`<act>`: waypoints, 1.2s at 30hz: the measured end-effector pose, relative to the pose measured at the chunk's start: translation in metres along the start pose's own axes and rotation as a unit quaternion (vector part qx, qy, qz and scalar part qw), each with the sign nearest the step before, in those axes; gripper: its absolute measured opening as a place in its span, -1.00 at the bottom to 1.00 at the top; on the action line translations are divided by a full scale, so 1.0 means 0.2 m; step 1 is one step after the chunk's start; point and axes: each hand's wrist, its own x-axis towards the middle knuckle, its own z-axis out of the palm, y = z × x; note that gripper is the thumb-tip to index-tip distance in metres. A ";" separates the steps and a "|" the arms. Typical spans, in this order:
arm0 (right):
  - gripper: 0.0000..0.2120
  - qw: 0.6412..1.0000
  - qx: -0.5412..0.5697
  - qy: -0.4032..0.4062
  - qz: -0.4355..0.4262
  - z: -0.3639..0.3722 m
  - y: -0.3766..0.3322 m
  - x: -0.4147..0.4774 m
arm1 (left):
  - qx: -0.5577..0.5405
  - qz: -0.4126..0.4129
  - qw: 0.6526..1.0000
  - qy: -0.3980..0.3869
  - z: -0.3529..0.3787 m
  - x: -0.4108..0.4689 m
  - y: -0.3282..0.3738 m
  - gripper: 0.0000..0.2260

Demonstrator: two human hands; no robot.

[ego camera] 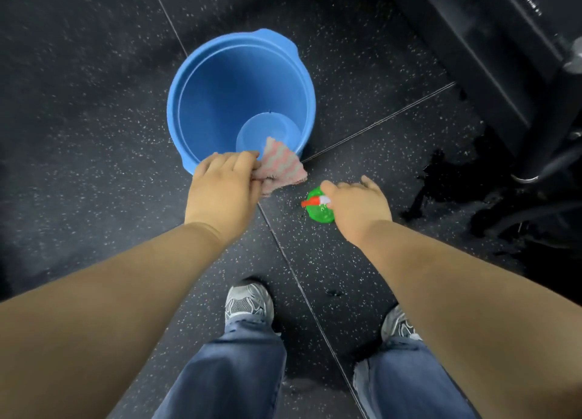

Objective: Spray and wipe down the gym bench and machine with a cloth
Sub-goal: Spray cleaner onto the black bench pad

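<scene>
Where the green spray bottle (316,212) stands upright on the speckled rubber floor (94,135), at about 5 o'clock from the blue bucket (176,103), its long axis runs up toward the camera and its orange-and-white nozzle points to 9 o'clock; the right hand (359,204) hovers at the bottle's 3 o'clock, partly over its head, fingers spread and curled round nothing; whether a fingertip touches the trigger I cannot tell. This is the nearer hand, so the coming move looks like a short reach toward 9 o'clock and a closing round the neck from above.

The pink-and-grey striped cloth (280,163) is pinched in the left hand (223,191), fingers curled on it at the bucket's 6 o'clock rim; the cloth drapes partly over that rim. Farther out, at 2 o'clock, dark parts of the gym machine (504,56) stand on the floor; a wet-looking patch (441,173) lies at 3 o'clock; grey trainers (248,302) and blue jeans (226,371) show at 6 o'clock.
</scene>
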 end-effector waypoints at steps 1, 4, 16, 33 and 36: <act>-0.67 0.999 0.017 0.016 0.022 -0.03 0.02 -0.05 | -0.020 -0.021 1.000 -0.012 -0.06 0.00 0.03 -0.83; -0.88 0.986 0.147 0.039 0.073 -0.17 0.08 -0.23 | -0.052 -0.072 0.993 -0.083 -0.25 -0.04 0.15 -0.87; -0.70 0.790 0.520 0.219 0.242 -1.44 0.35 -1.34 | -0.008 0.107 0.908 -0.405 -1.26 -0.15 1.08 0.15; -0.55 0.472 0.676 0.480 0.299 -1.81 0.99 -3.30 | -0.087 0.430 0.775 -0.455 -2.08 -0.59 2.92 -0.25; -0.90 0.465 0.586 0.512 0.422 -1.66 1.24 -3.63 | -0.011 0.500 0.753 -0.428 -2.00 -0.73 3.31 -0.04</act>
